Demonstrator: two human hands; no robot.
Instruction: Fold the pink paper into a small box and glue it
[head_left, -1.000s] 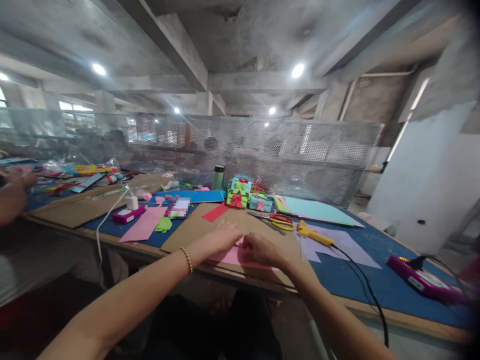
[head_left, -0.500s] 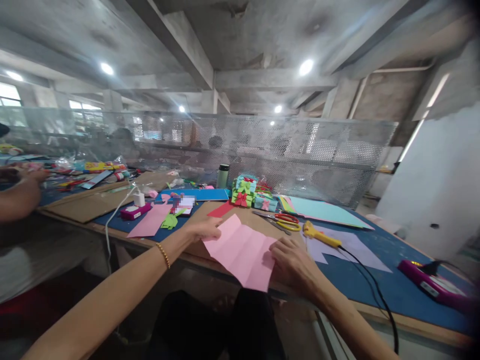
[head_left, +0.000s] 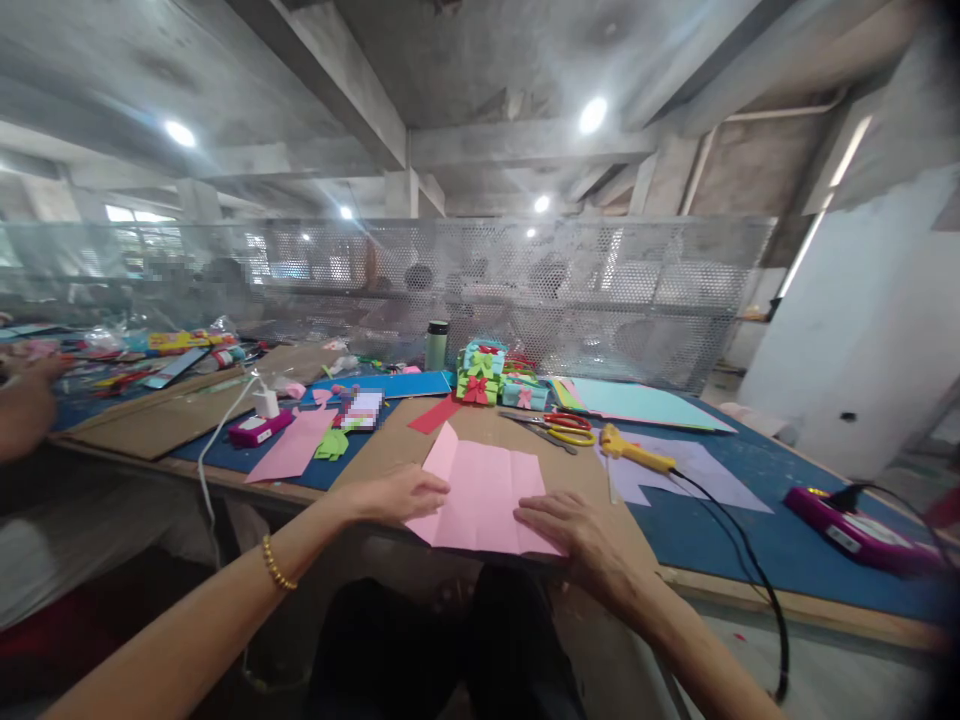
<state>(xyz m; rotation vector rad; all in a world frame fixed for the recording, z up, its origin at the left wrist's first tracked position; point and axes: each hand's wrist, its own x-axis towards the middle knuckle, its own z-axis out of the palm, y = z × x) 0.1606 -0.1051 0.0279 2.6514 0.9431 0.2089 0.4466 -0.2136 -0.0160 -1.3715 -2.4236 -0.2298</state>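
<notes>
A creased sheet of pink paper (head_left: 487, 490) lies on a brown cardboard sheet (head_left: 390, 440) at the table's front edge. Its fold lines run from front to back, and its left part stands partly raised. My left hand (head_left: 401, 493) rests on the left side of the paper, fingers stretched across it. On the right side, my right hand (head_left: 559, 520) lies with its fingers extended flat against the sheet. Behind the paper are a red paper strip (head_left: 435, 413), red-handled scissors (head_left: 570, 421) and yellow-handled scissors (head_left: 572, 437).
Small paper gift boxes with bows (head_left: 480, 375) stand behind, near a green bottle (head_left: 436, 345). A yellow glue gun (head_left: 637, 452) lies on purple paper (head_left: 705, 475) at right. Purple power strips (head_left: 862, 530) sit on the table. A co-worker's arm (head_left: 26, 405) reaches in at left.
The pink paper has come down from a tilted, held-up position onto the cardboard. Both hands have gone from gripping its edges to lying on it. The view has shifted slightly.
</notes>
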